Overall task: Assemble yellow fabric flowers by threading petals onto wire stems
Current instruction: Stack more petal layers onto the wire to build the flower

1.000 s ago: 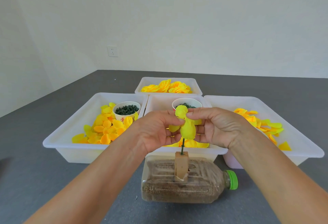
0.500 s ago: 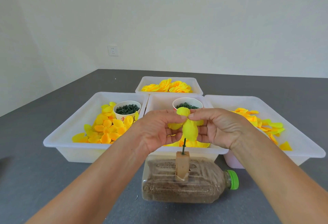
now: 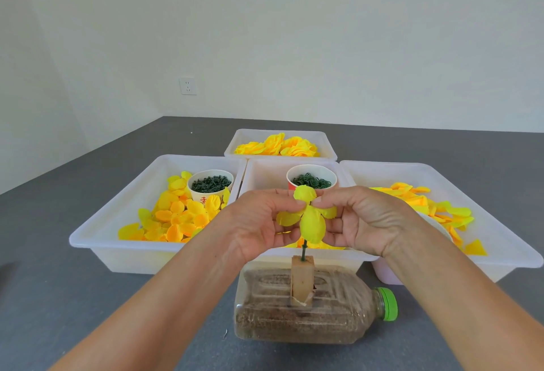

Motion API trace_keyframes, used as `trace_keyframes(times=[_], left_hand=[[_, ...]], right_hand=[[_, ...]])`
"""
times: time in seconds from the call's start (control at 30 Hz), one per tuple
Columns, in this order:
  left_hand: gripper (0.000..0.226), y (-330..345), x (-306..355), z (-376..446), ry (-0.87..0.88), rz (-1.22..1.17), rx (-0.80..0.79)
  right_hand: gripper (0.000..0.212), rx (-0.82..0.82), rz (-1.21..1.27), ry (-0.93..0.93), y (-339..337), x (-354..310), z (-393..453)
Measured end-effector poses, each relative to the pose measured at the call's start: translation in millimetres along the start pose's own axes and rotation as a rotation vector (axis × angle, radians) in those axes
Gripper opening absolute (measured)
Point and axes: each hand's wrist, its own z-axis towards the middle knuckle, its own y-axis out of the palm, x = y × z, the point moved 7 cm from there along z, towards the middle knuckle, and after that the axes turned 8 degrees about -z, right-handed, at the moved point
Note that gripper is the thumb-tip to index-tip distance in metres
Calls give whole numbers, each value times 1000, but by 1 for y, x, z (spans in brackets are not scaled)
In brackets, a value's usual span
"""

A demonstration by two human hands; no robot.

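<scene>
Not much has changed since a moment ago. Both hands are still up in the middle of the frame, and the top petal now sits a little higher and rounder between the fingertips.

The left hand [image 3: 259,223] and the right hand [image 3: 362,220] both have curled fingers that pinch the yellow flower [image 3: 310,217] from each side. The flower is small, with a few bright yellow petals. One big petal hangs down in front, one stands up on top, and one pokes out at each side. It sits on a thin green wire stem [image 3: 303,250].

The stem stands straight up in a little wooden block [image 3: 301,279]. The block rests on a clear bottle [image 3: 294,317] lying on its side, low in the middle of the frame. The bottle has brown stuff inside and a green cap [image 3: 388,303].

Behind the hands are white tubs on the grey table [image 3: 44,282]. The left tub [image 3: 117,241] holds loose yellow and orange petals and a paper cup [image 3: 210,186] of green bits. The cup has red writing, too small to read.
</scene>
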Motion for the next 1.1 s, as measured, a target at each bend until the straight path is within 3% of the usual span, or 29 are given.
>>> trace_keyframes(times=[0.57, 0.7, 0.93, 1.1], left_hand=[[16, -15, -12, -1, -3, 171, 118], [30, -19, -18, -3, -11, 188, 136], [23, -19, -19, -5, -15, 196, 114], [31, -20, -20, -4, -19, 202, 114]], right_hand=[[18, 110, -153, 54, -6, 22, -2], [16, 128, -190, 63, -7, 27, -3], [22, 106, -145, 70, -4, 28, -4], [20, 82, -108, 79, 0, 30, -4]])
